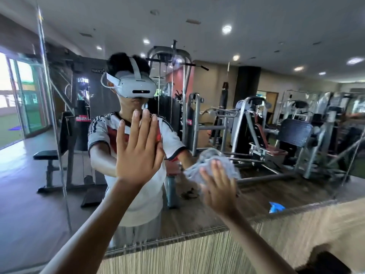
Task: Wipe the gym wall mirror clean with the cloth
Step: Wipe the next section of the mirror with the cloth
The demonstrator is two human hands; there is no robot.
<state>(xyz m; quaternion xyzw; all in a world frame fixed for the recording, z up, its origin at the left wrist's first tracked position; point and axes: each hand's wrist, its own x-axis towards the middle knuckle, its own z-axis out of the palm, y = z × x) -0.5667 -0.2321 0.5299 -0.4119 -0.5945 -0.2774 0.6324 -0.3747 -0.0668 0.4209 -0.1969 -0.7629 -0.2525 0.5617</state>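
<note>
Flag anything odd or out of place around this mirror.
A small blue scrap sits at the mirror's bottom edge, right of the cloth; it looks stray. The left hand lies flat on the mirror, risking prints.

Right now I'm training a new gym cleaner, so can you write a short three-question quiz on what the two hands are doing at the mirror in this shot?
1. True or false: the left hand grips the cloth.
2. The right hand is: A) hanging idle, B) pressing the cloth against the mirror, C) holding a spray bottle.
3. Fill in: the left hand lies ____ against the mirror, fingers straight.

Key: 1 false; 2 B; 3 flat.
</note>
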